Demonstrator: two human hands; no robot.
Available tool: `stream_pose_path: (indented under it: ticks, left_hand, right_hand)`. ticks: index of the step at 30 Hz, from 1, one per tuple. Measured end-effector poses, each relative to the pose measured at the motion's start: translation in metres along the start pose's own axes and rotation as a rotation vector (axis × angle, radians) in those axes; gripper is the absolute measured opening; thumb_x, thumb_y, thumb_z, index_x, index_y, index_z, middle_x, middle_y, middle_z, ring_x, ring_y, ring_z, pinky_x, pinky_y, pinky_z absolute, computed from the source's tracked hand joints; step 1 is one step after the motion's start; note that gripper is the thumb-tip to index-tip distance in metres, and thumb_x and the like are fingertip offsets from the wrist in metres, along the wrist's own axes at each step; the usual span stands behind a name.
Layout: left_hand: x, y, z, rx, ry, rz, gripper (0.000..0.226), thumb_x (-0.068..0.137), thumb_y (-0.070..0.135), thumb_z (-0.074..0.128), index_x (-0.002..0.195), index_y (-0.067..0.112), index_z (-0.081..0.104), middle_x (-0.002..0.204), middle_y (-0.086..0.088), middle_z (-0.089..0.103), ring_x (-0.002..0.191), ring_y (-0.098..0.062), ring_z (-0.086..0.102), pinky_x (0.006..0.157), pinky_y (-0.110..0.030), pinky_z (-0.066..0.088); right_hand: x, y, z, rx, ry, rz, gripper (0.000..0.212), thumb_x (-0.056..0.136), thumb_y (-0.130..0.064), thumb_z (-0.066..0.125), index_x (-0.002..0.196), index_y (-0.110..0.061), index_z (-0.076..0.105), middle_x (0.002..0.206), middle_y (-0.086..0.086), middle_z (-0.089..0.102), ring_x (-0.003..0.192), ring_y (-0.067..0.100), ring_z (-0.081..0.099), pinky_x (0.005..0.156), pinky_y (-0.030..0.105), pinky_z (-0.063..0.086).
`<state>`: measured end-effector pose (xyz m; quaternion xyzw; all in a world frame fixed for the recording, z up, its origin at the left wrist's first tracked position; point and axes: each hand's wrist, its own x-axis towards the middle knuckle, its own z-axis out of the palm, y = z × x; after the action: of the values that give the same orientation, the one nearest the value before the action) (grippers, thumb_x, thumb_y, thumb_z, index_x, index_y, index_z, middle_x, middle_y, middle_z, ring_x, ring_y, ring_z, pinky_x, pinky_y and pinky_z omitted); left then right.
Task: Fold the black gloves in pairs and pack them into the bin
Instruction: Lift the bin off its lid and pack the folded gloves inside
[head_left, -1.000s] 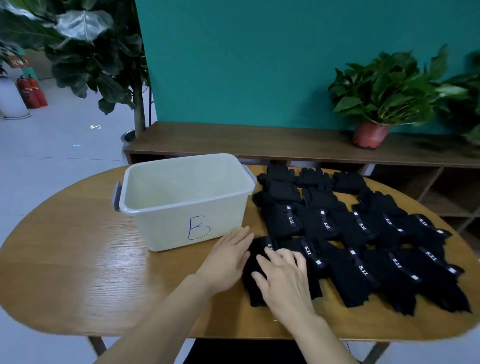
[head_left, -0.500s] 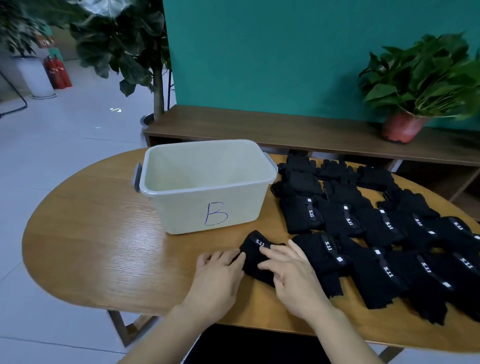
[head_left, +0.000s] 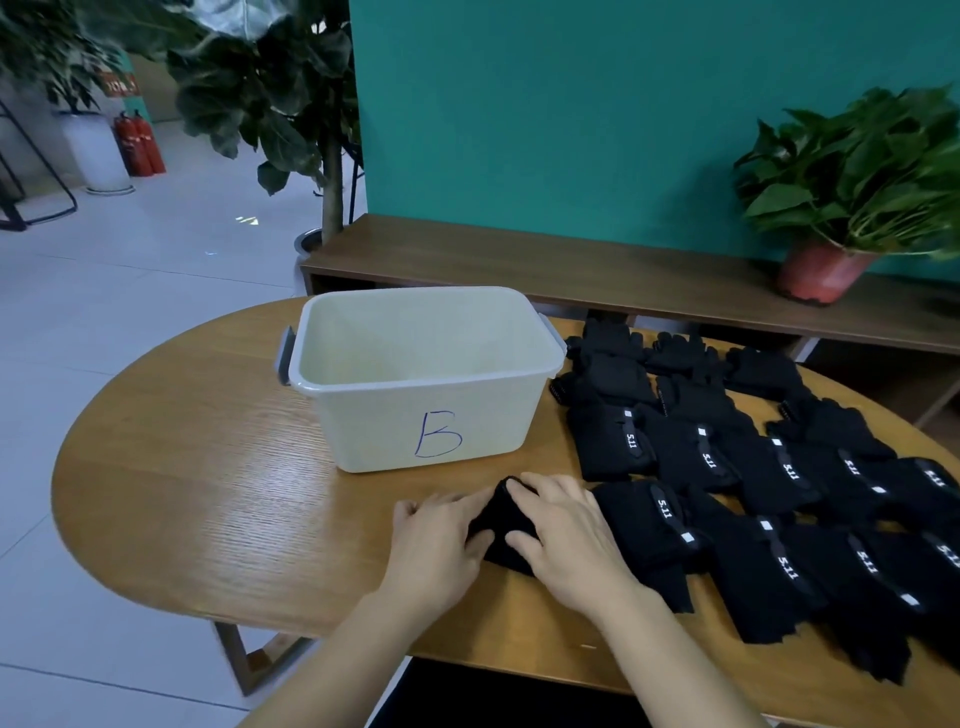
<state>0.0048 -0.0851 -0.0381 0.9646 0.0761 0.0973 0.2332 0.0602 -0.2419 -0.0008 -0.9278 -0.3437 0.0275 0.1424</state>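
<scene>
Both grips spread, nothing pinched. Right hand (head_left: 566, 540) lies flat on the folded black glove bundle (head_left: 505, 522), fingers straight, pressing it onto the bench (head_left: 208, 467). Left hand (head_left: 436, 540) rests against the bundle's left edge, thumb on the fabric. Bundle sits just in front of the white bin (head_left: 374, 431) marked B. Remaining black gloves (head_left: 779, 478) lie in rows to the right.

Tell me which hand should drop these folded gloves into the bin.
Left, probably: the left hand touches the folded gloves at their left edge, with the bin straight ahead of it; the right hand lies nearer the remaining gloves.
</scene>
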Motion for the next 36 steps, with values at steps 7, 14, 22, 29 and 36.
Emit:
stream_pose_path:
  ticks: [7, 14, 22, 29, 36]
  left_hand:
    - [0.000, 0.002, -0.002, -0.037, -0.046, -0.026, 0.045, 0.095, 0.029, 0.056, 0.139, 0.038, 0.049, 0.112, 0.017, 0.061, 0.113, -0.006, 0.050, 0.091, -0.033, 0.024]
    - [0.001, 0.003, -0.001, -0.142, -0.036, -0.091, 0.045, 0.092, 0.025, 0.061, 0.134, 0.037, 0.051, 0.113, 0.019, 0.063, 0.111, -0.002, 0.054, 0.090, -0.030, 0.023]
    - [-0.009, 0.004, 0.003, -0.177, -0.011, -0.055, 0.038, 0.094, 0.027, 0.060, 0.130, 0.041, 0.055, 0.109, 0.022, 0.065, 0.102, 0.006, 0.052, 0.081, -0.024, 0.019]
    - [-0.013, 0.003, 0.009, -0.223, 0.016, -0.039, 0.037, 0.093, 0.029, 0.063, 0.128, 0.041, 0.057, 0.109, 0.025, 0.065, 0.101, 0.008, 0.052, 0.084, -0.018, 0.018]
    - [-0.011, 0.001, 0.001, -0.226, -0.008, 0.024, 0.040, 0.089, 0.031, 0.070, 0.125, 0.044, 0.057, 0.106, 0.025, 0.063, 0.099, 0.013, 0.050, 0.088, -0.011, 0.017]
  right_hand:
    - [0.018, 0.004, -0.003, -0.057, -0.204, 0.049, 0.060, 0.100, -0.036, 0.052, 0.154, -0.027, 0.027, 0.150, -0.004, 0.036, 0.137, 0.019, 0.029, 0.116, 0.037, 0.020]
    - [0.032, 0.000, -0.010, -0.114, -0.329, 0.018, 0.052, 0.096, -0.030, 0.060, 0.144, -0.030, 0.041, 0.133, 0.001, 0.041, 0.129, 0.022, 0.035, 0.109, 0.045, 0.030]
    - [0.031, 0.002, -0.012, -0.079, -0.354, 0.008, 0.044, 0.097, -0.029, 0.059, 0.140, -0.030, 0.047, 0.121, 0.002, 0.044, 0.120, 0.024, 0.043, 0.095, 0.036, 0.040]
    - [0.024, 0.000, -0.015, -0.145, -0.320, -0.004, 0.039, 0.097, -0.030, 0.059, 0.134, -0.025, 0.048, 0.121, 0.006, 0.056, 0.113, 0.030, 0.055, 0.088, 0.037, 0.043]
    - [0.018, 0.007, -0.022, -0.026, -0.292, -0.011, 0.032, 0.093, -0.029, 0.063, 0.124, -0.028, 0.052, 0.111, 0.000, 0.062, 0.105, 0.025, 0.056, 0.085, 0.035, 0.045]
